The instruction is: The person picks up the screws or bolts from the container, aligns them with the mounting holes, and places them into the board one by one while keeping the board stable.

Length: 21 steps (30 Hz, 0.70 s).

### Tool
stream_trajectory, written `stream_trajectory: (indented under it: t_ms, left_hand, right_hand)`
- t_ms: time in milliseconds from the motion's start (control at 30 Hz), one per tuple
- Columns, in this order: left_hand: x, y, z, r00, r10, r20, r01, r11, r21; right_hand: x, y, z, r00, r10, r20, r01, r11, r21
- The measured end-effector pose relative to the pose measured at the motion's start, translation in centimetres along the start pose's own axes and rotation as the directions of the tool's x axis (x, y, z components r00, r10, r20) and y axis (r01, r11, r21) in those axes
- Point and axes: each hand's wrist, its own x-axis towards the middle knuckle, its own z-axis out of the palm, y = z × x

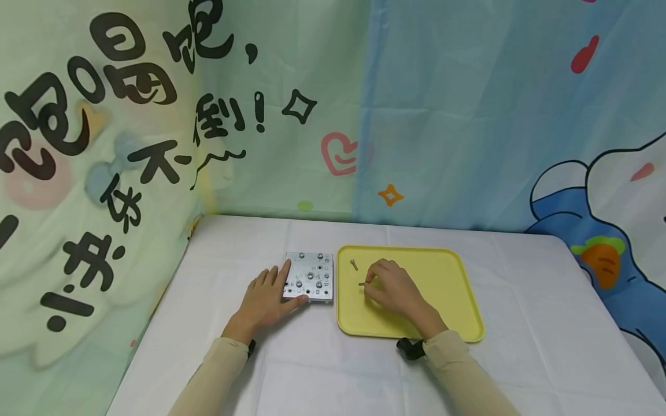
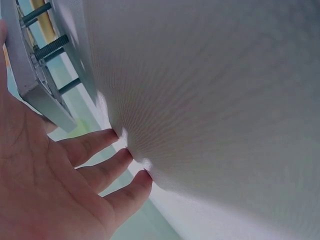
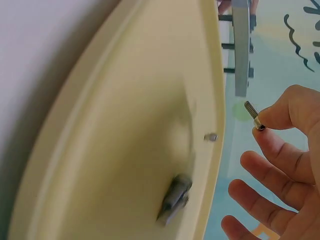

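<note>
A silver metal block (image 1: 321, 283) with several screws in its top lies on the white cloth; screw shanks stick out below its plate (image 2: 30, 70). My left hand (image 1: 266, 296) rests against the block's left side, index finger on its left edge and thumb at the front edge. The other left fingers (image 2: 125, 197) press straight on the cloth. Over the yellow tray (image 1: 442, 260), my right hand (image 1: 392, 289) pinches a small screw (image 3: 252, 114) between thumb and index finger. Another screw (image 1: 354, 264) lies in the tray near its left side.
Beside the block, to its right, lies the tray. A dark, blurred piece (image 3: 173, 200) shows in the tray in the right wrist view. White cloth (image 1: 322, 370) covers the table, and printed curtains (image 1: 468, 115) hang behind and to the left.
</note>
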Motion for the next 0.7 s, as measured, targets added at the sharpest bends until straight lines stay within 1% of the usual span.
stream_trajectory:
  t_ms: [300, 700]
  left_hand:
    - [0.1, -0.1, 0.2, 1.000, -0.004, -0.007, 0.004, 1.000, 0.009]
    - [0.1, -0.1, 0.3, 1.000, -0.002, -0.023, 0.002, 1.000, 0.009]
  right_hand:
    - [1.1, -2.1, 0.5, 1.000, -0.016, 0.017, 0.016, 1.000, 0.004]
    - [2.2, -4.1, 1.5, 0.997, -0.052, 0.056, 0.052, 0.999, -0.009]
